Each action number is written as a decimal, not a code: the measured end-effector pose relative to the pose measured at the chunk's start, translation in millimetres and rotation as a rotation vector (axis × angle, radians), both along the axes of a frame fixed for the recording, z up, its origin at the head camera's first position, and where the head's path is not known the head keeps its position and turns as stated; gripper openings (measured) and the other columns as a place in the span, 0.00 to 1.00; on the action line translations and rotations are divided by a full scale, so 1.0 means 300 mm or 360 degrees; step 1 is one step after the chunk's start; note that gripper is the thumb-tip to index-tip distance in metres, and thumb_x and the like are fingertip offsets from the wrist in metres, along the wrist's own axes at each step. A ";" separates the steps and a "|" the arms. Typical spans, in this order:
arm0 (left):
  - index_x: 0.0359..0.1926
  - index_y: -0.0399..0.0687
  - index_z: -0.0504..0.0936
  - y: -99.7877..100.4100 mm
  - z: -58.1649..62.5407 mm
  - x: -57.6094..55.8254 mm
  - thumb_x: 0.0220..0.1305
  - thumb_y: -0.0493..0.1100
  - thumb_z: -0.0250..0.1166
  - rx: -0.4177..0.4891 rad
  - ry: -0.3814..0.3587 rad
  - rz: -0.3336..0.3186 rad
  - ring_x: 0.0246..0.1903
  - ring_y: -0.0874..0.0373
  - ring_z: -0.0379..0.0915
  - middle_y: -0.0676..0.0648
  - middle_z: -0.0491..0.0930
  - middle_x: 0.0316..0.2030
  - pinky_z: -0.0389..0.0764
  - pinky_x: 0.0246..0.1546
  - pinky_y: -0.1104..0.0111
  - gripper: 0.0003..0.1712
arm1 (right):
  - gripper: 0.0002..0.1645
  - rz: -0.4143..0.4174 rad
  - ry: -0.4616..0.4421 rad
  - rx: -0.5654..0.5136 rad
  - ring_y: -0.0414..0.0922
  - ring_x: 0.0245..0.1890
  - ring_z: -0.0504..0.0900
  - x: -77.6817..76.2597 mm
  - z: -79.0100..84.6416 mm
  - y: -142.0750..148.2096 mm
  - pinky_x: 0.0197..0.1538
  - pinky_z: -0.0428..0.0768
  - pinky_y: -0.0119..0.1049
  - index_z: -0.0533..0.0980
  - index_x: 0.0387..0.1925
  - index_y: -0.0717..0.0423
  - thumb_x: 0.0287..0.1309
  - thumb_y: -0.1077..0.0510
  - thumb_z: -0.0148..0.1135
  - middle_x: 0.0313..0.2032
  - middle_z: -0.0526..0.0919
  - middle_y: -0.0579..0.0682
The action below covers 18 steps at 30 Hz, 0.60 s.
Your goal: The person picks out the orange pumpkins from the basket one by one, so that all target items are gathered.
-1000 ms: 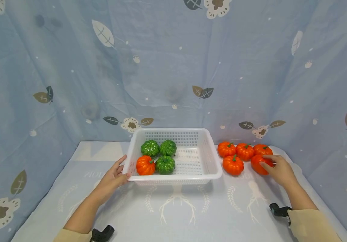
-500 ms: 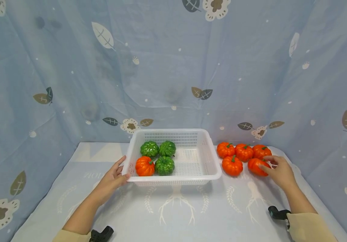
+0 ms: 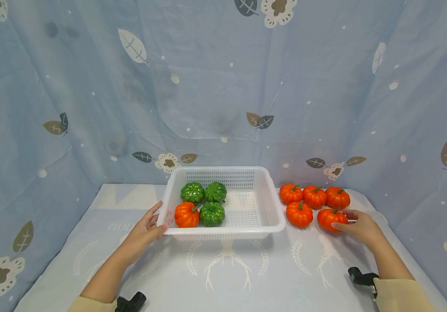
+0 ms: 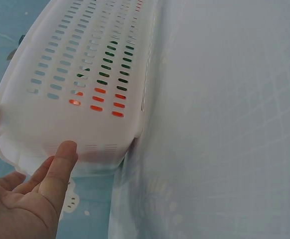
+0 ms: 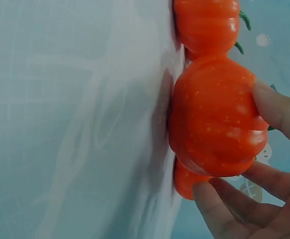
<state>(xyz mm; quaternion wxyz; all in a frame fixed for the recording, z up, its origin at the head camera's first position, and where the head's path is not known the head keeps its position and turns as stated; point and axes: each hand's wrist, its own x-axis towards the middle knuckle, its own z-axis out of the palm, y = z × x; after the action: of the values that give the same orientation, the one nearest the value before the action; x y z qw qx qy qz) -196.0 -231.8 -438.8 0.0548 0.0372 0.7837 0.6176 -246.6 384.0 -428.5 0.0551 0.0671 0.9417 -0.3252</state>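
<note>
In the head view, a white plastic basket (image 3: 223, 231) holds several green pumpkins (image 3: 212, 214) and an orange pumpkin (image 3: 187, 214). My left hand (image 3: 142, 237) grips its near left corner, thumb at the rim and fingers against the outer wall. On the right, my right hand (image 3: 360, 226) holds a glossy orange pumpkin (image 3: 327, 219) between thumb and fingers. The right wrist view shows that pumpkin (image 5: 215, 119) close up, the thumb on one side and fingertips on the other. Its green stem points up in the head view.
Behind and left of the held pumpkin sit more orange pumpkins (image 3: 299, 214), several in a rear row (image 3: 314, 197). A pale patterned cloth (image 3: 246, 277) covers the table. A blue printed curtain (image 3: 207, 108) hangs at the back and sides.
The orange pumpkin under my right hand has turned from lying tilted to stem up, shifting slightly left and nearer. My right hand lowered with it. The left hand and basket stayed put.
</note>
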 end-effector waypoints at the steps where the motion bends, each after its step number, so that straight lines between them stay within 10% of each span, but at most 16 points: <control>1: 0.81 0.55 0.42 0.000 0.000 -0.001 0.69 0.43 0.64 0.0006 0.0001 0.0000 0.65 0.38 0.67 0.32 0.58 0.73 0.74 0.60 0.49 0.50 | 0.58 0.0010 -0.0018 -0.0009 0.71 0.55 0.70 0.000 0.000 -0.001 0.54 0.77 0.62 0.61 0.67 0.76 0.54 0.35 0.70 0.61 0.67 0.78; 18: 0.80 0.54 0.43 -0.003 0.000 0.002 0.69 0.43 0.64 0.0038 0.0006 -0.0014 0.64 0.39 0.67 0.32 0.59 0.72 0.74 0.61 0.48 0.49 | 0.53 0.0169 0.0079 -0.0105 0.71 0.56 0.71 -0.027 -0.065 -0.006 0.56 0.77 0.62 0.56 0.70 0.73 0.56 0.51 0.74 0.64 0.63 0.78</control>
<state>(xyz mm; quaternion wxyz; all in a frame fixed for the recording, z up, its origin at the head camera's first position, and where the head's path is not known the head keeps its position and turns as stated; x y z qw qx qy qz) -195.5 -232.8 -438.7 0.0558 0.0425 0.7762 0.6265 -254.6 382.3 -448.0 0.0510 0.0071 0.9338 -0.3542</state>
